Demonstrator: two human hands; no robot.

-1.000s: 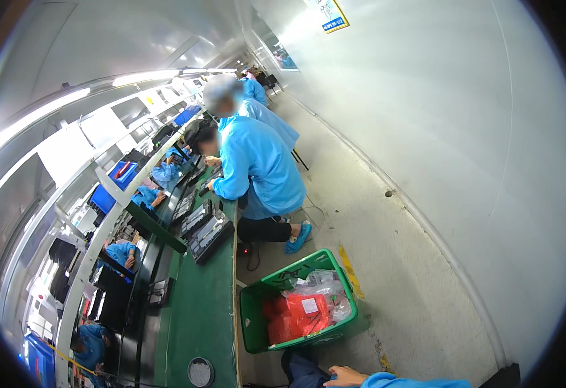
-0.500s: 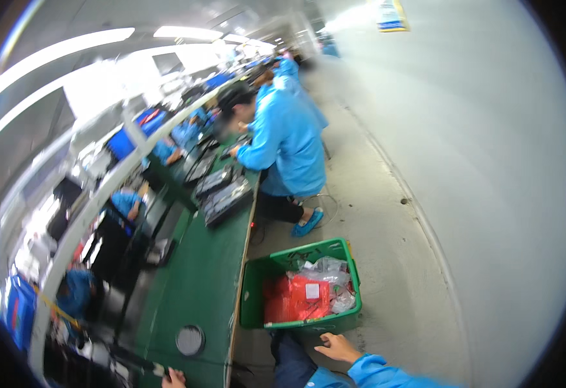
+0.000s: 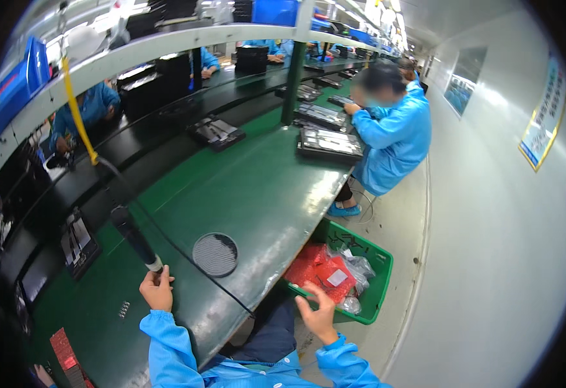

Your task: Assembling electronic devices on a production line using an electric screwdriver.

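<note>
My left hand [image 3: 158, 290] rests on the green workbench [image 3: 244, 187] and touches the tip of a hanging black electric screwdriver [image 3: 134, 236] with a yellow coiled cord. A round grey ridged dish [image 3: 215, 254] lies just right of it. My right hand [image 3: 320, 315] hovers open, fingers spread, over the near edge of a green crate [image 3: 377, 284] on the floor, which holds red bags [image 3: 318, 271] and clear plastic bags. Both sleeves are light blue.
A person in a blue coat [image 3: 393, 139] sits farther along the bench beside black trays [image 3: 330, 143]. A black conveyor [image 3: 141, 139] runs along the left with more devices. More blue-coated workers sit across it. A white wall [image 3: 490, 213] borders the aisle at right.
The view has swung down and left toward the bench. My left hand came up onto the bench at the screwdriver tip; my right hand stays over the green crate.
</note>
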